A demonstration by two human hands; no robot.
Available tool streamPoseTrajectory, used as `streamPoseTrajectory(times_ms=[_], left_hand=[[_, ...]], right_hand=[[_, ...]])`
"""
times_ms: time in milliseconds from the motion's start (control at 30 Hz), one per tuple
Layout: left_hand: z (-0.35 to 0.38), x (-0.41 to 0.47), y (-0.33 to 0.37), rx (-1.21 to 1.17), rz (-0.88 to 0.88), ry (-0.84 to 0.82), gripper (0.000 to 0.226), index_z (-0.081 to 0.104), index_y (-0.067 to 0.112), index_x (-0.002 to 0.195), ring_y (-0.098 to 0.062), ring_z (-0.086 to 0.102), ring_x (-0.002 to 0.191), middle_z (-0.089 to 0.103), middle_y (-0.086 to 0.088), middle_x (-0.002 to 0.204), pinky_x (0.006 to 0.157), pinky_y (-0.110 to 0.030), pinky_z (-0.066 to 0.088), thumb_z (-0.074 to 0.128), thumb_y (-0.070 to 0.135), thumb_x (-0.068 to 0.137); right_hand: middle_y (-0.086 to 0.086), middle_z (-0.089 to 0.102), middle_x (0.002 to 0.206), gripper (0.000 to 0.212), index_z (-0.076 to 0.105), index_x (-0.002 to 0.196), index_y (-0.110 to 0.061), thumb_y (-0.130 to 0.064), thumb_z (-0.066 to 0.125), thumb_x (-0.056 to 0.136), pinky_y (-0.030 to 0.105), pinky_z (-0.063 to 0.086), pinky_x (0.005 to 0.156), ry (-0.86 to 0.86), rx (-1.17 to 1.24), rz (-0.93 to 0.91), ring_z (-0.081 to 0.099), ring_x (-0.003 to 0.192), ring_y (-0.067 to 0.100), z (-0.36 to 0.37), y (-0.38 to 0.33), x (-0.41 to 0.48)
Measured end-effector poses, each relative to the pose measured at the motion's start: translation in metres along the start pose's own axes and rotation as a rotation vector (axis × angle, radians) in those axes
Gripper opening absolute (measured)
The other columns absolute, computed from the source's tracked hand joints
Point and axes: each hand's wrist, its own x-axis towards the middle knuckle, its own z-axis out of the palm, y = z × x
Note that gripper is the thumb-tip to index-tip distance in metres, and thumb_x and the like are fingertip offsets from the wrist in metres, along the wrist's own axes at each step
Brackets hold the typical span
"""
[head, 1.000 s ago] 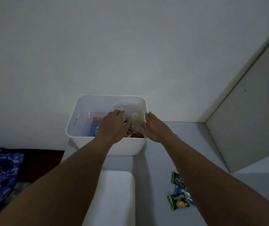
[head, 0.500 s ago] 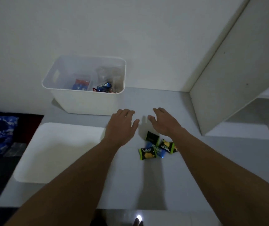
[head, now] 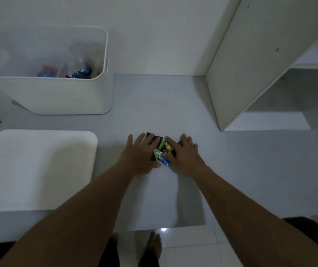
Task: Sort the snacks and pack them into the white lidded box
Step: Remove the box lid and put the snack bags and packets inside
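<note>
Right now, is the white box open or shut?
Open. The lid lies apart from the box; snacks show inside.

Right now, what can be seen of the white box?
The white box looks like smooth plastic, with rounded corners and a handle slot in its right wall. It stands upright and open on the grey table, by the wall, its lid lying apart in front. Blue and red snack packets lie inside.
</note>
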Motion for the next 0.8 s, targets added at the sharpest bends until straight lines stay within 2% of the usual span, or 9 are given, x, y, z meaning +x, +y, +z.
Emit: streamPoseTrajectory(times_ms=[67,133,233,400,500,600,700,800], left_hand=[[0.006,0.001,-0.004,0.034,0.028,0.090,0.078,0.041,0.023,0.144,-0.030,0.042,0.133,0.045,-0.004,0.144,0.106,-0.053,0.031,0.051,0.066,0.080],[0.009,0.003,-0.006,0.057,0.067,0.158,0.068,0.054,0.023,0.128,-0.029,0.055,0.114,0.057,-0.003,0.124,0.091,-0.045,0.043,0.043,0.068,0.078],[0.007,0.004,-0.007,0.103,0.089,0.193,0.055,0.057,0.025,0.114,-0.031,0.057,0.093,0.058,-0.003,0.110,0.071,-0.039,0.048,0.042,0.065,0.080],[0.001,-0.001,0.000,0.009,0.108,0.201,0.039,0.065,0.025,0.097,-0.029,0.056,0.064,0.058,-0.007,0.091,0.048,-0.030,0.041,0.042,0.051,0.079],[0.001,-0.002,-0.002,-0.068,0.130,0.194,0.019,0.064,0.020,0.089,-0.027,0.055,0.050,0.055,-0.007,0.082,0.042,-0.025,0.033,0.067,0.033,0.076],[0.000,-0.008,-0.007,-0.046,0.090,0.193,0.027,0.065,0.019,0.084,-0.024,0.051,0.040,0.055,-0.005,0.073,0.038,-0.022,0.028,0.082,0.019,0.062],[-0.006,-0.020,-0.016,-0.088,0.049,0.206,0.022,0.061,0.019,0.083,-0.025,0.049,0.040,0.051,-0.004,0.073,0.036,-0.025,0.032,0.077,0.018,0.068],[-0.028,-0.032,-0.032,-0.097,0.025,0.238,0.011,0.056,0.021,0.090,-0.025,0.051,0.047,0.049,-0.003,0.078,0.038,-0.027,0.036,0.055,0.029,0.082]], right_hand=[[0.015,0.043,0.132,0.063,0.046,0.139,-0.033,-0.063,0.031,0.086,0.052,0.034,0.104,0.067,0.024,-0.058,0.039,0.127,0.037,0.002,-0.001,-0.001],[0.010,0.052,0.113,0.050,0.062,0.119,-0.019,-0.052,0.040,0.089,0.046,0.041,0.095,0.169,0.074,-0.099,0.051,0.109,0.033,0.004,0.001,-0.003],[0.010,0.058,0.111,0.026,0.064,0.110,-0.007,-0.026,0.058,0.094,0.037,0.043,0.087,0.259,0.110,-0.111,0.053,0.105,0.031,0.002,0.003,-0.007],[0.012,0.059,0.116,0.023,0.061,0.115,-0.007,-0.019,0.056,0.097,0.037,0.042,0.083,0.264,0.142,-0.054,0.052,0.106,0.032,-0.005,0.000,-0.005],[0.014,0.060,0.109,0.018,0.062,0.108,-0.004,-0.013,0.061,0.091,0.034,0.043,0.077,0.269,0.220,0.009,0.056,0.097,0.030,-0.010,-0.003,-0.003],[0.008,0.060,0.099,0.014,0.064,0.101,-0.004,-0.011,0.065,0.089,0.025,0.036,0.071,0.260,0.280,0.066,0.053,0.084,0.019,-0.017,-0.005,-0.004],[0.005,0.058,0.092,0.012,0.066,0.099,-0.004,-0.011,0.065,0.089,0.023,0.036,0.068,0.252,0.287,0.116,0.050,0.079,0.015,-0.026,-0.012,-0.004],[0.010,0.062,0.097,0.014,0.066,0.102,-0.005,-0.013,0.063,0.091,0.030,0.045,0.074,0.269,0.268,0.108,0.053,0.082,0.018,-0.042,-0.030,0.000]])
